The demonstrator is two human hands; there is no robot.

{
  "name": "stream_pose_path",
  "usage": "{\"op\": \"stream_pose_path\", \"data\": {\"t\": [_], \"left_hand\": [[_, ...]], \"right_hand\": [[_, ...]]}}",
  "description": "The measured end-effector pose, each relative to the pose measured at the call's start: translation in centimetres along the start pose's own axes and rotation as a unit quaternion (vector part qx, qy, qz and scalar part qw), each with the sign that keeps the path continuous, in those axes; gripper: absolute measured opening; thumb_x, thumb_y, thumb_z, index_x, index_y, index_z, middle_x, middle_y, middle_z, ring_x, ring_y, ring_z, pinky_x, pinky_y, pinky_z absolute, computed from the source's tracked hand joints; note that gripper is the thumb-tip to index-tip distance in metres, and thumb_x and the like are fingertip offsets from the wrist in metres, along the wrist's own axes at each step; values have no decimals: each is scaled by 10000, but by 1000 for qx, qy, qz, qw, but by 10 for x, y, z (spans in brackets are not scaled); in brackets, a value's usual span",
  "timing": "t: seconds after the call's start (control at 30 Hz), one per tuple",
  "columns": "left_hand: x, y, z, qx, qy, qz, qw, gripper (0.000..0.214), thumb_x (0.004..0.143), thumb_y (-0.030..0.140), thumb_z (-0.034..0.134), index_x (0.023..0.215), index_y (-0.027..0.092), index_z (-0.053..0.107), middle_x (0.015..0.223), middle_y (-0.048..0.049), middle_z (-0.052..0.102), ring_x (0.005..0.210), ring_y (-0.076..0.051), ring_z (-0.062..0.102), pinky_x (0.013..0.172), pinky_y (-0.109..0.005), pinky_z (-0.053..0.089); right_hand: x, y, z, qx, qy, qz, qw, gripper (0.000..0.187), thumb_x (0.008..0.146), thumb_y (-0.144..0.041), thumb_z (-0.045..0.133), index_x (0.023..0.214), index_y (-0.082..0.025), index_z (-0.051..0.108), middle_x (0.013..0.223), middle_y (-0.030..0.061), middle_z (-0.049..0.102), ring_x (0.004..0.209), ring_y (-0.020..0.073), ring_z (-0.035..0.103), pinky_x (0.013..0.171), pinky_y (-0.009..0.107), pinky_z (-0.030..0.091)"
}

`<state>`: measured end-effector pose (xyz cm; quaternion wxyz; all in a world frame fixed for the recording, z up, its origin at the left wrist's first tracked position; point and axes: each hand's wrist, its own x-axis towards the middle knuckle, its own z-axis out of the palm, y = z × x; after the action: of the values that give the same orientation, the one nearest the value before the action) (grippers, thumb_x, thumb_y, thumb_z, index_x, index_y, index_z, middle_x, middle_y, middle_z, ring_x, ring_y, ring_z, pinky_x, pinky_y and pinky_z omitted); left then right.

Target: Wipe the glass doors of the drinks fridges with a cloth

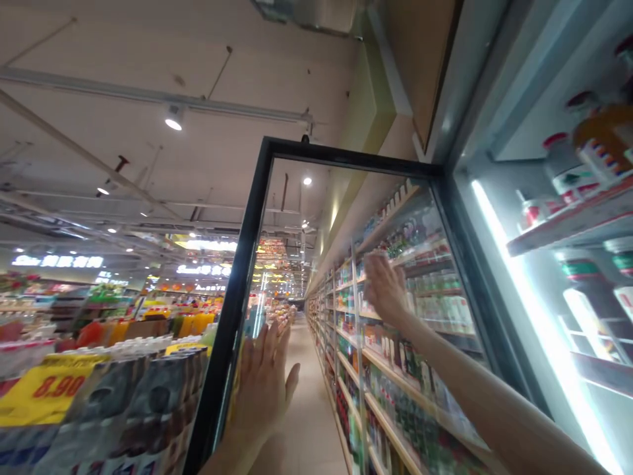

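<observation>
A black-framed glass cooler door (247, 264) stands swung open in front of me. My left hand (264, 382) lies flat against the glass near the door's outer edge, fingers stretched out. My right hand (386, 287) presses open-palmed on the glass higher up, close to the hinge side, with my forearm stretching in from the lower right. Neither hand holds anything. Through the glass I see a long store aisle.
The lit cooler interior (568, 224) on the right holds bottles on white shelves. Shelves of drinks (395, 396) run along the aisle's right side. Stacked bottles with a yellow price sign (49, 389) stand at lower left. Produce displays fill the far left.
</observation>
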<state>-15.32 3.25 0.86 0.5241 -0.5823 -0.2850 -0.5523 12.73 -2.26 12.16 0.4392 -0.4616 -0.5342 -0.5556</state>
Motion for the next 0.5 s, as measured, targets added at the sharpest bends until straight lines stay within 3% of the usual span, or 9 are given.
{"op": "stream_pose_path", "data": {"t": [0.07,0.1,0.13,0.2,0.27,0.37,0.43,0.5], "left_hand": [[12,-5,-3,8,-12,7,1000,535,879,371,402,1370,157,386,1442,-128,390,1361,-285,302,1092,-477,246],[18,-8,-4,13,-16,15,1000,522,881,366,401,1359,155,403,1437,-124,398,1354,-275,318,1088,-459,264],[23,-10,-5,19,-16,21,999,510,883,360,399,1350,154,417,1433,-121,405,1350,-264,328,1087,-441,274],[28,-13,-6,27,-12,32,999,514,887,363,397,1358,156,407,1431,-115,409,1351,-250,331,1097,-428,269],[29,-13,-8,30,-13,31,999,541,890,371,394,1390,167,358,1446,-104,388,1357,-247,319,1109,-439,253],[27,-11,-13,31,-24,23,999,549,893,366,394,1404,175,328,1469,-96,348,1362,-250,308,1104,-451,263],[27,-13,-17,29,-27,33,999,542,891,360,404,1396,173,342,1468,-95,351,1357,-251,318,1088,-448,287],[28,-18,-22,22,-29,53,998,535,885,353,420,1385,176,359,1462,-89,362,1348,-247,335,1072,-438,310]], "right_hand": [[7,35,-8,-9,46,153,987,536,923,-329,245,1416,-137,333,1484,160,310,1355,374,249,1014,627,250],[14,45,-10,-10,61,187,980,559,927,-341,212,1421,-101,311,1488,195,279,1350,410,232,990,648,256],[24,48,-11,-9,67,195,979,574,927,-348,192,1422,-78,299,1491,215,255,1348,431,217,980,659,255],[49,30,-9,0,61,166,984,566,922,-353,210,1409,-91,329,1497,190,259,1354,415,217,1005,637,253],[75,-14,-3,11,40,105,994,535,912,-346,265,1390,-134,375,1500,127,289,1368,360,230,1049,591,250],[99,-102,5,27,0,-64,998,538,897,-319,321,1416,-176,338,1516,69,272,1398,298,191,1085,561,214],[104,-149,7,37,-23,-206,978,547,896,-320,341,1429,-199,312,1522,47,259,1412,264,160,1106,540,175],[106,-169,7,43,-32,-290,956,538,901,-333,345,1426,-223,318,1516,31,276,1415,235,158,1124,518,142]]}}
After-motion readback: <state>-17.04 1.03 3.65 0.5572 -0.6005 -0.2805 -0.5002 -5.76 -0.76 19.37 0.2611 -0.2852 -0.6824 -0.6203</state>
